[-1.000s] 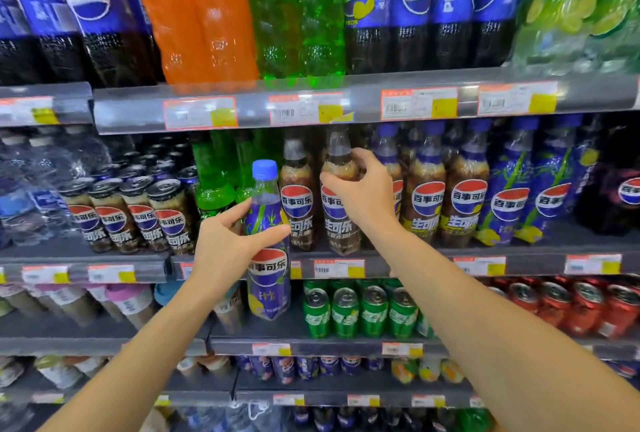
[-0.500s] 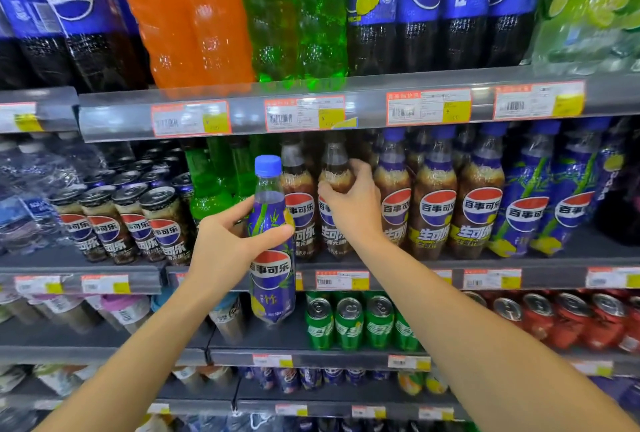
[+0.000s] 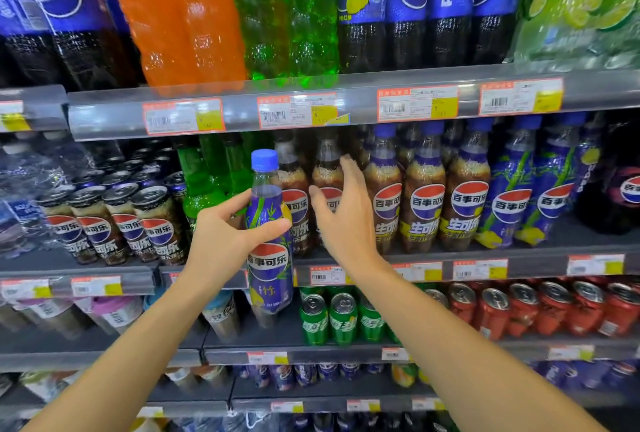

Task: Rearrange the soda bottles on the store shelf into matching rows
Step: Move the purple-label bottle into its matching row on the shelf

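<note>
My left hand [image 3: 221, 241] grips a purple bamboo-label Pepsi bottle [image 3: 269, 258] with a blue cap, held upright in front of the middle shelf. My right hand [image 3: 343, 216] hovers with fingers spread just in front of a brown black-capped cola bottle [image 3: 327, 178] standing on the middle shelf, not gripping it. A second brown black-capped bottle [image 3: 294, 196] stands to its left, partly behind the held bottle. To the right stand blue-capped brown Pepsi bottles [image 3: 424, 206], then matching purple bamboo-label bottles [image 3: 509, 203].
Pepsi cans [image 3: 117, 220] and green bottles [image 3: 201, 185] fill the middle shelf's left part. Large Pepsi, orange and green bottles stand on the top shelf [image 3: 346, 102]. Below are green cans [image 3: 329, 317] and red cans [image 3: 540, 310]. The middle shelf's front rail [image 3: 450, 270] carries price tags.
My right hand has let go of the brown bottle on the shelf and opened, pulling back slightly. My left hand still holds the purple bottle in much the same place.
</note>
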### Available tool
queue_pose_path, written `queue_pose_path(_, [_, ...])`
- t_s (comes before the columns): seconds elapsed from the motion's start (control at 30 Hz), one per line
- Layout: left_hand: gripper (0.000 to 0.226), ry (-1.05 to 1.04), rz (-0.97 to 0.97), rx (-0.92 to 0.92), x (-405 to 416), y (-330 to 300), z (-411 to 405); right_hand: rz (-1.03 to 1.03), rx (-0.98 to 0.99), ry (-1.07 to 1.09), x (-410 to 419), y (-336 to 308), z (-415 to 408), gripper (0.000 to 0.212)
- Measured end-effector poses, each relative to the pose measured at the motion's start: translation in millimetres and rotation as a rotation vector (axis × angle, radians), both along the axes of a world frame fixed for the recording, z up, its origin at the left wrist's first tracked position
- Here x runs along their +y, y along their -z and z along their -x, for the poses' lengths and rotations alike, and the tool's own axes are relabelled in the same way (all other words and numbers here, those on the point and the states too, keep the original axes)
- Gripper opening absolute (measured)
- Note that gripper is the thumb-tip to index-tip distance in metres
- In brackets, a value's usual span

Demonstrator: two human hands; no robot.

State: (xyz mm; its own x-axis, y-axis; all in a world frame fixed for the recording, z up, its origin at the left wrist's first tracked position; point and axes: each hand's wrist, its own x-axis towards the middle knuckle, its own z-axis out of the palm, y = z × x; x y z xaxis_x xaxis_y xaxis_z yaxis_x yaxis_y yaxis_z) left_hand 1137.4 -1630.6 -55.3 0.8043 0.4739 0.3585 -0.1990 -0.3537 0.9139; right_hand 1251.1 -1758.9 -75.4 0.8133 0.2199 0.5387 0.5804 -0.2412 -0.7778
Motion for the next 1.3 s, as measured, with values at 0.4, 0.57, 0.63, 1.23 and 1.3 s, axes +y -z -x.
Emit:
queue_pose_path(0.4, [0.034,0.074,0.004,-0.048,-5,0,45,0.172,0.262,-0.434,-11,44,90,0.062])
queue_pose_path(0.57, [0.035,0.13,0.086,-0.038,-15,11,78,0.194,0.318,-0.438,-23,53,129,0.071])
queue_pose_path(0.63, [0.033,0.175,0.096,-0.008,-18,18,93,0.178,0.33,-0.411,-30,58,145,0.072])
queue_pose_path(1.23, [0.055,0.33,0.12,0.091,-78,34,167,0.029,0.429,-0.268,-112,68,237,0.068])
queue_pose_path(1.3, [0.056,0.378,0.117,0.098,-87,33,166,0.04,0.432,-0.239,-124,65,238,0.066])
